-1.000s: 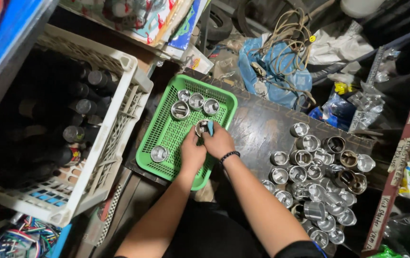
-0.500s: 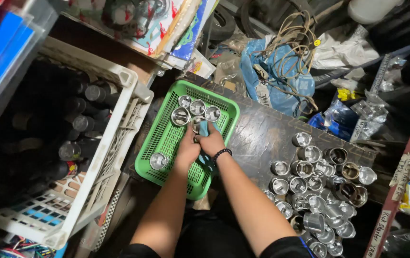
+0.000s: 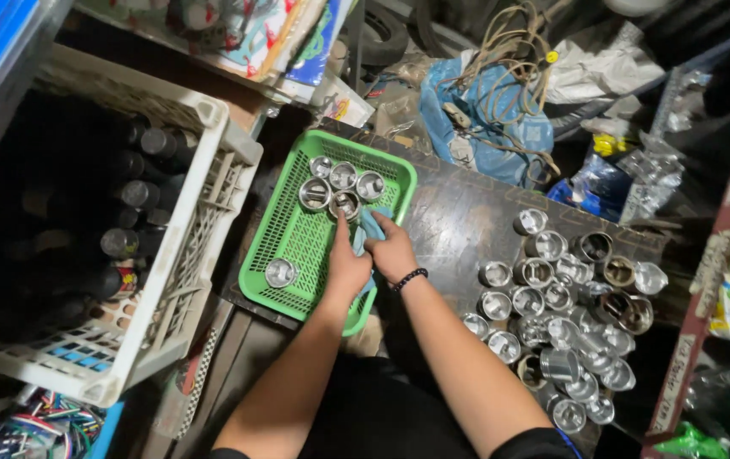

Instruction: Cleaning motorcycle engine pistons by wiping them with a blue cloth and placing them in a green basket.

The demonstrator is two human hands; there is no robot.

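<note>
Blue cloth point(image 3: 371, 228) — pinched between left hand point(image 3: 346, 265) and right hand point(image 3: 392, 252) — over green basket point(image 3: 297, 234).

Person, seen from above. Two bare forearms, uncovered from elbow to wrist. Left hand point(image 3: 346, 265): no ring, watch or band visible. Right hand point(image 3: 392, 251): no rings visible; a bracelet of small round black beads point(image 3: 410, 278) sits snug at the wrist. Dark sleeve edges point(image 3: 535, 444) show at the upper arms near the bottom of the frame, the right one with a thin blue trim. Dark clothing covers the lap below.
</note>
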